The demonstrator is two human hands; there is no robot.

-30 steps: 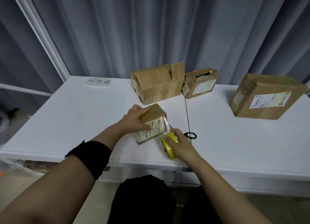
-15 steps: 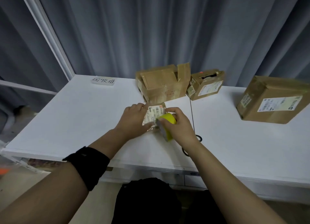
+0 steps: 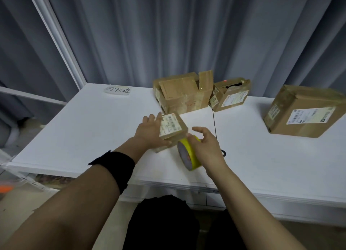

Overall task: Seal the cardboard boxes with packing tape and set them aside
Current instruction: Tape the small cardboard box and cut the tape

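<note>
On table (image 3: 93,129) — box (image 3: 173,128) (labelled), tape roll (image 3: 188,154)

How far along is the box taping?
Seemingly done: the large brown cardboard box at right looks taped shut. In hand: left hand grips a small labelled cardboard box, right hand holds the yellow tape roll. Still to do: the brown box with a raised flap and the smaller gaping box behind.
</note>
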